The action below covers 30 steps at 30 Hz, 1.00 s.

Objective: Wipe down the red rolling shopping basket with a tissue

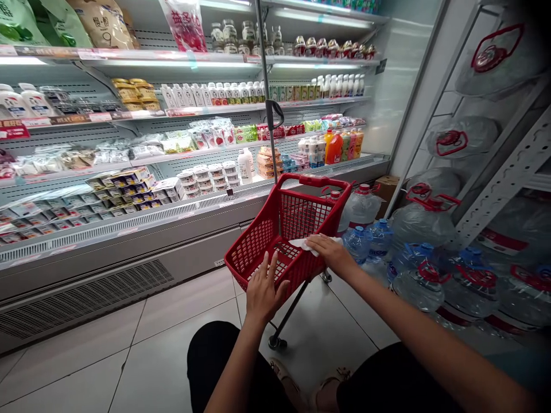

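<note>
A red plastic shopping basket cart (247, 249) with lattice sides stands on small wheels in front of me. My right hand (326, 248) presses a white cloth or tissue (301, 244) onto the rim on its right side; part of the white piece shows past the fingertips. Over the near left side of the basket is my left hand (264, 289), fingers spread and nothing in it. Whether its palm touches the rim I cannot tell. The inside of the basket shows slots and no goods. A dark handle (274, 115) on a thin pole rises behind it.
An open refrigerated display case (193, 229) with stocked shelves runs along the left and back. Large water bottles (417, 284) crowd the floor on the right, beside a white metal rack (499, 195). Pale floor tiles (172, 355) lie below, with my knees and shoes close to the cart.
</note>
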Tool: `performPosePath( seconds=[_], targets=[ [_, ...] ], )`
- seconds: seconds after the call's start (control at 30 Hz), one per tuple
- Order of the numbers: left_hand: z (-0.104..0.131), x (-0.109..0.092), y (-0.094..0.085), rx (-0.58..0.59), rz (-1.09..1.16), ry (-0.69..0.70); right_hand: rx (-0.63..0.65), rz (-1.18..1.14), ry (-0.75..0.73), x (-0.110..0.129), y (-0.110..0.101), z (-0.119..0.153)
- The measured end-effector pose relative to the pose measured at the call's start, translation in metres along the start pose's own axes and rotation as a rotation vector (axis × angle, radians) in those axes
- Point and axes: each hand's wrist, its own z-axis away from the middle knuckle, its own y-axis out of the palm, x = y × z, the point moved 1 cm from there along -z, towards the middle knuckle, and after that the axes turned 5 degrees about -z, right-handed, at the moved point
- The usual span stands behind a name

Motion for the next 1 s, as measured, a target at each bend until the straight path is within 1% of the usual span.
performPosePath(
  seconds=[0.03, 0.1, 0.17, 0.2, 0.27, 0.33, 0.4, 0.5, 0.63, 0.7, 0.77, 0.87, 1.0],
  targets=[
    [-0.002, -0.001, -0.001, 0.015, -0.005, -0.032, -0.013, 0.004, 0.005, 0.009, 0.003, 0.002],
    [-0.008, -0.008, -0.004, 0.047, -0.009, -0.139, -0.036, -0.007, -0.017, 0.033, 0.012, 0.006],
    [-0.015, -0.02, -0.007, 0.051, -0.003, -0.228, -0.054, -0.036, -0.072, 0.06, 0.021, 0.011],
    [-0.018, -0.027, -0.009, 0.036, 0.0, -0.234, -0.065, -0.052, -0.104, 0.071, 0.024, 0.014],
    [-0.02, -0.041, -0.011, -0.018, -0.01, -0.163, -0.083, -0.08, -0.166, 0.088, 0.026, 0.018],
    [-0.016, -0.049, -0.012, -0.081, -0.054, -0.05, -0.076, -0.091, -0.209, 0.091, 0.023, 0.022],
    [-0.009, -0.049, -0.013, -0.125, -0.113, 0.04, -0.051, -0.077, -0.212, 0.081, 0.014, 0.023],
    [0.0, -0.04, -0.015, -0.145, -0.188, 0.112, -0.032, 0.005, -0.13, 0.045, -0.005, 0.023],
    [-0.001, -0.023, -0.016, -0.104, -0.222, 0.149, -0.07, 0.144, -0.025, -0.011, -0.032, 0.021],
    [-0.005, -0.014, -0.016, -0.053, -0.209, 0.138, -0.089, 0.19, -0.003, -0.032, -0.043, 0.022],
    [-0.009, -0.005, -0.015, 0.002, -0.181, 0.12, -0.099, 0.217, 0.021, -0.045, -0.052, 0.025],
    [-0.016, 0.01, -0.016, 0.071, -0.135, 0.118, -0.122, 0.249, 0.075, -0.06, -0.067, 0.032],
    [-0.023, 0.034, -0.02, 0.11, -0.13, 0.161, -0.146, 0.294, 0.16, -0.081, -0.095, 0.043]
  ],
)
